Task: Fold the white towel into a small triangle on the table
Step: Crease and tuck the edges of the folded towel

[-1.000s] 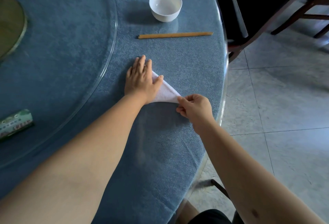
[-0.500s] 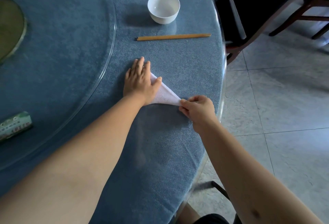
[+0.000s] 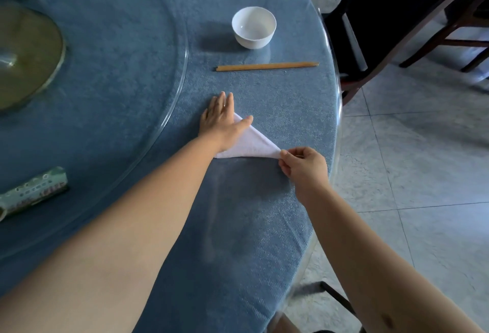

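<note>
The white towel (image 3: 251, 144) lies folded in a small triangle on the blue-clothed round table (image 3: 238, 226), near its right edge. My left hand (image 3: 222, 123) rests flat on the towel's left part, fingers together and pointing away, and hides that part. My right hand (image 3: 301, 166) pinches the towel's right corner between thumb and fingers, low at the table surface.
Beyond the towel lie wooden chopsticks (image 3: 267, 66) and a white bowl (image 3: 254, 27). A glass turntable (image 3: 182, 68) covers the table's left, with a green-patterned packet (image 3: 31, 195) on it. A dark chair (image 3: 397, 23) stands at the right, over tiled floor.
My right hand shifted slightly to the right, drawing the towel's corner out. More of the white triangle shows. My left hand stays pressed on the towel.
</note>
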